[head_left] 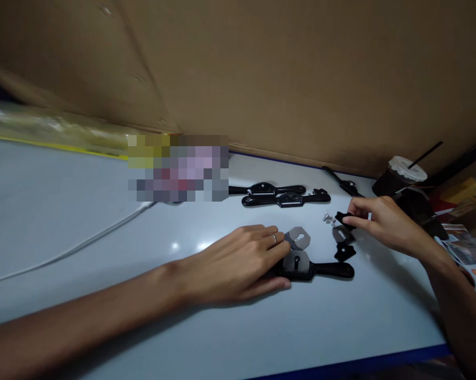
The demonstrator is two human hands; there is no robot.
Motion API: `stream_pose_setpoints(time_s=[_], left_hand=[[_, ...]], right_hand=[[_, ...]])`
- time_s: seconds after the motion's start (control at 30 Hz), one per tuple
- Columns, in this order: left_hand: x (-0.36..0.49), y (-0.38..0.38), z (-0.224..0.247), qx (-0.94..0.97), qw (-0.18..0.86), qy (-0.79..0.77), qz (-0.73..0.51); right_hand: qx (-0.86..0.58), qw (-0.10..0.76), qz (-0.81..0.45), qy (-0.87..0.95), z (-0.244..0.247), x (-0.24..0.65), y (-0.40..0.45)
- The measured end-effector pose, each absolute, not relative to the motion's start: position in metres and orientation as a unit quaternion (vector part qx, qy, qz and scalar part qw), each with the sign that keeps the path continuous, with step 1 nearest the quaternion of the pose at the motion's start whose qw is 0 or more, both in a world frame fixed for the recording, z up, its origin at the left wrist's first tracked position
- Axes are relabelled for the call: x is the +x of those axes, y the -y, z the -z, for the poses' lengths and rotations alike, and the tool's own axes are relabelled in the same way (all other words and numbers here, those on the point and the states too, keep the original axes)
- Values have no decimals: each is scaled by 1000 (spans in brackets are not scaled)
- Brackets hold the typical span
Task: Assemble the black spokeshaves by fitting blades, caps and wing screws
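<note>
My left hand (257,258) is wrapped over the left part of a black spokeshave (333,270) lying on the table. A grey slotted blade (291,260) sits on its middle. Just beyond my fingers lie loose grey blades (300,238). To the right, my right hand (384,224) pinches a small black cap plate (344,219) between thumb and fingers. Under and in front of it are a dark grey blade (343,235) and another black cap plate (344,252). A few silver screws (328,218) lie just left of my right hand.
Other black spokeshaves (287,199) lie farther back, one (343,182) near the cardboard wall (261,79). A lidded cup with a straw (400,177) stands at the back right. A white cable (91,237) crosses the table (83,184) on the left, towards a blurred-out patch.
</note>
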State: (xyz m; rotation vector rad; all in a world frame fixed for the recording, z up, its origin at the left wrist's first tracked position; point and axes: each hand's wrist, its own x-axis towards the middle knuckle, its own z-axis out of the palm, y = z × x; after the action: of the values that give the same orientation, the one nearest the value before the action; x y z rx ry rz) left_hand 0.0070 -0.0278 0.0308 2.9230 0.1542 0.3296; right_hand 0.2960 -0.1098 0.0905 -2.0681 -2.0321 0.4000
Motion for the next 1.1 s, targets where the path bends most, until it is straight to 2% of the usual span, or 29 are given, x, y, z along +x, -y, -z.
stream_pose_setpoints(time_s=[0.07,0.13,0.23,0.37,0.57,0.73,0.9,1.0,1.1], left_hand=[[7,28,-31,988,95,-53,-112],[7,27,-30,987,96,-54,-114],[7,27,-29,987,99,-55,-116],[7,27,-28,987,98,-47,-118],[6,27,-29,985,97,-40,-138],[5,26,-26,985,104,-38,-132],[6,27,-27,985,98,-45,-132],[6,27,-30,986,100,-52,-126],[7,27,-32,986,106,-51,-118]], right_hand=[[-690,202,-171,674,-92,281,114],[-656,261,-243,666,-89,263,119],[-610,260,-306,683,-81,239,125],[-572,260,-286,723,-69,220,128],[-596,271,-290,698,-63,213,130],[-579,277,-251,725,-57,208,132],[-571,323,-221,721,-63,219,129],[-621,366,-91,687,-71,242,119],[-676,304,-2,671,-71,268,107]])
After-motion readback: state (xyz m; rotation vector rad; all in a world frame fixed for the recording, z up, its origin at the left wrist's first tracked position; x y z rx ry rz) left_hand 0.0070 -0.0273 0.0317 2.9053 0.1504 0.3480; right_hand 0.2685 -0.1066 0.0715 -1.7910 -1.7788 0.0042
